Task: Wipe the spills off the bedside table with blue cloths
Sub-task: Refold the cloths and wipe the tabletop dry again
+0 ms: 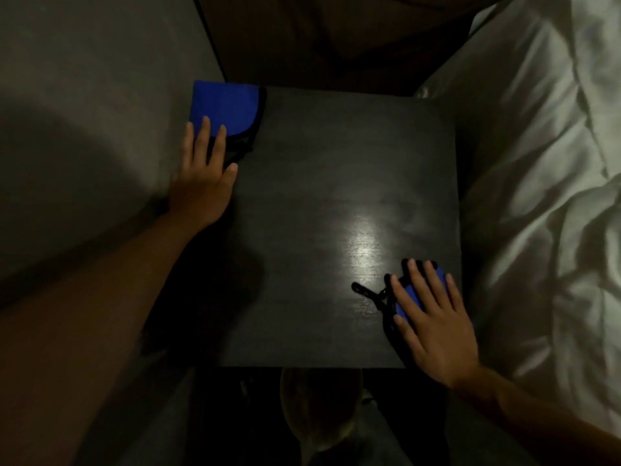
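The dark wooden bedside table [319, 203] fills the middle of the view, with a bright glare patch right of centre. One folded blue cloth [223, 107] with a black edge lies at the far left corner, partly over the table's edge; my left hand [205, 173] rests flat on its near end. A second blue cloth [408, 299] lies at the near right corner, mostly hidden under my right hand [433, 317], which presses flat on it. A black loop [366, 292] sticks out from that cloth. I cannot make out any spill in the dim light.
A white rumpled duvet [544, 196] lies along the table's right side. A grey padded surface [94, 136] runs along the left. A brown headboard or wall [336, 38] stands behind. Below the table's near edge, the floor is dark.
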`<action>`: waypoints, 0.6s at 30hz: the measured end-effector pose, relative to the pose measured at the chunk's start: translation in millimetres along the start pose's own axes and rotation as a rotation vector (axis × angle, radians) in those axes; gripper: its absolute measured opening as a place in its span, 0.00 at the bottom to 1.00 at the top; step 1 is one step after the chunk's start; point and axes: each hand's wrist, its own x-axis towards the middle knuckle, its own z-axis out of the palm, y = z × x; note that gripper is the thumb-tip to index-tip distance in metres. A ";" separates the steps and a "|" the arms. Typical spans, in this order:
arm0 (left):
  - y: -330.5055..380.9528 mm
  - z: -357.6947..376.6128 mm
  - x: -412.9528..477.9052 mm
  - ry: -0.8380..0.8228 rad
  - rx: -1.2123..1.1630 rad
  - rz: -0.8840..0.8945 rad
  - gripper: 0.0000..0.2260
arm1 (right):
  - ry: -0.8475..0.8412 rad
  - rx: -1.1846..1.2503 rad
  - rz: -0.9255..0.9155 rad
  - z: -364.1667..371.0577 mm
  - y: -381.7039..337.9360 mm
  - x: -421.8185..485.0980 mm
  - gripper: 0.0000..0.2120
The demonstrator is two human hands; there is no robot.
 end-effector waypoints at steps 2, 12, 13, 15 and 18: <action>-1.0 1.4 -0.5 0.012 0.031 0.014 0.29 | 0.013 0.038 0.128 3.2 -17.3 -3.7 0.29; -5.8 6.0 -2.0 0.061 0.105 0.064 0.29 | 0.077 0.166 0.698 13.5 -105.4 12.2 0.30; -6.0 6.4 -1.9 0.058 0.108 0.066 0.29 | 0.077 0.168 0.728 14.2 -112.6 14.9 0.30; -7.1 7.5 -1.3 0.057 0.109 0.066 0.29 | 0.090 0.176 0.779 14.5 -128.5 20.1 0.30; -7.0 8.0 -1.1 0.050 0.114 0.046 0.29 | 0.095 0.200 0.823 13.2 -154.7 30.6 0.30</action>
